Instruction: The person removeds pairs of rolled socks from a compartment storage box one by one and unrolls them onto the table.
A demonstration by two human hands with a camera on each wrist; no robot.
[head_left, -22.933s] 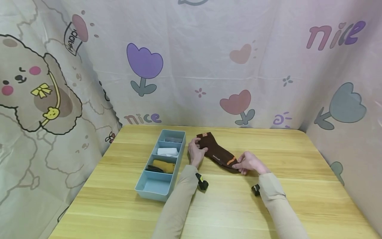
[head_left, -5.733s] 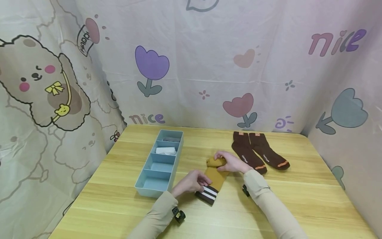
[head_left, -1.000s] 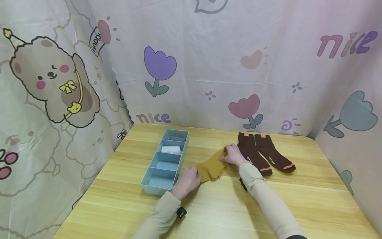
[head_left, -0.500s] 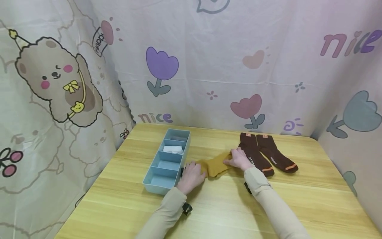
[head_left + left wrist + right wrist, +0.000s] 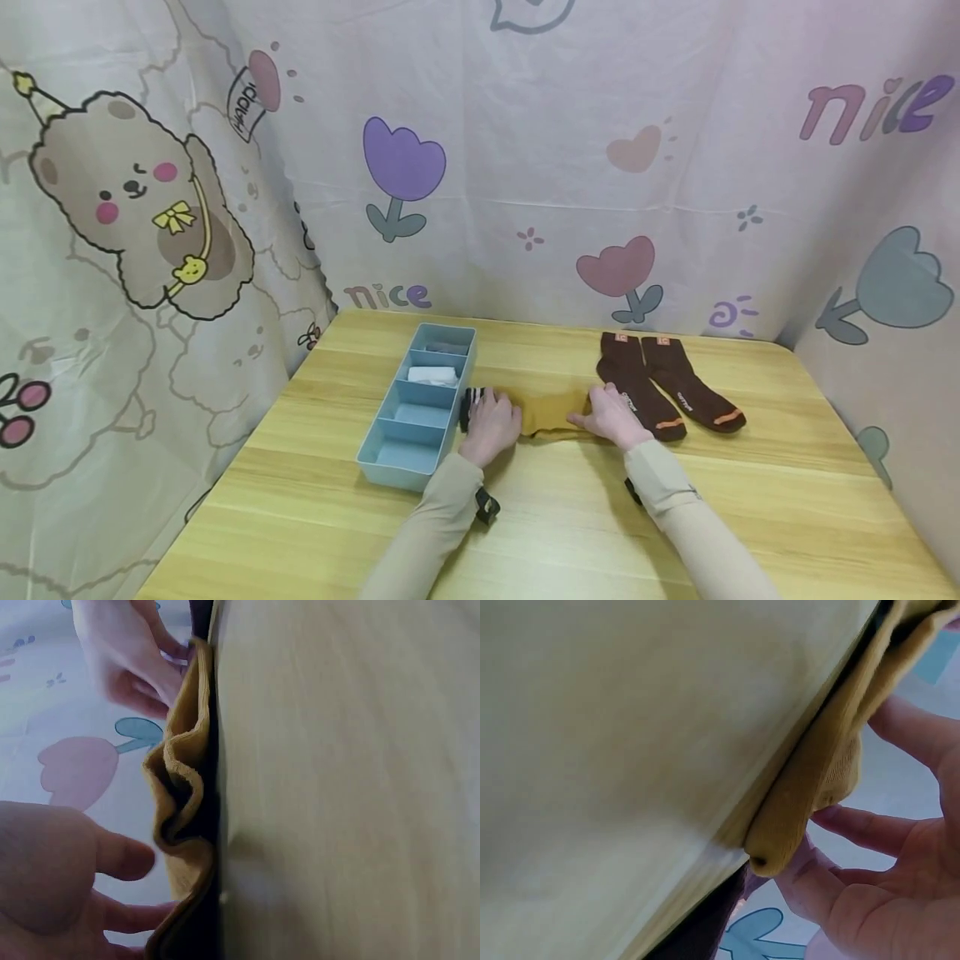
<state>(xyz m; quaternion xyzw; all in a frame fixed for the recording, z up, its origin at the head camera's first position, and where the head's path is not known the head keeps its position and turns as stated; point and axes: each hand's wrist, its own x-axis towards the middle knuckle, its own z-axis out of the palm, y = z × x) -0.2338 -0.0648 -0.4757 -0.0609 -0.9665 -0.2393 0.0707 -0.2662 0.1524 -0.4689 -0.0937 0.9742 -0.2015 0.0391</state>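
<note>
A mustard sock (image 5: 553, 412) lies rumpled across the tabletop, its dark, white-striped cuff (image 5: 474, 400) beside the organizer box. My left hand (image 5: 492, 427) rests on the cuff end. In the left wrist view its fingertips touch the cloth, while the thumb (image 5: 126, 856) is apart from it. On the toe end lies my right hand (image 5: 611, 415), fingers spread and fingertips against the knit in the right wrist view. Wavy folds of the sock (image 5: 187, 757) stand up along its near edge. Close to the right hand, two brown socks (image 5: 693, 387) lie flat, side by side.
A blue four-section organizer box (image 5: 367, 461) stands left of the hands. It holds a grey folded item (image 5: 447, 347) in the far section and a white folded item (image 5: 432, 375) in the one before it. A printed curtain (image 5: 510, 150) hangs behind the table.
Since the earliest frame, the mustard bundle has left the box and been unrolled, and both brown socks lie at the right. In the last second the sock swung straighter and its striped cuff came into view.
</note>
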